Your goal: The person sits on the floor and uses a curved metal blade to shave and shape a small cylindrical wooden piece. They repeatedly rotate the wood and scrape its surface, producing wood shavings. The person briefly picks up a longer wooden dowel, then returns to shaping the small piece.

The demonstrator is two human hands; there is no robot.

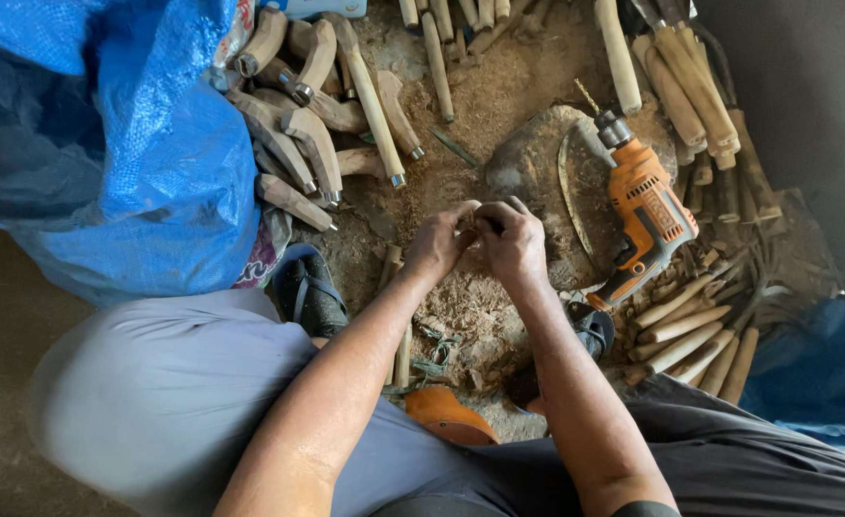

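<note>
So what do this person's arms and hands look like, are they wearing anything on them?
Both forearms are bare. The left hand and right hand wear no gloves, and I see no rings or watch. A dark sleeve edge shows at the right elbow.

A small, pale wooden piece [468, 222] sits pinched between the fingers [461, 213] of both hands, mostly hidden by them, just above the sawdust-strewn floor [461, 297].

Floor [499, 86]: dirt, covered in wood shavings [470, 297]. On it: flat stone [537, 158], orange drill [644, 211], carved wooden handles [303, 124], blue tarp bundle [125, 144].
</note>
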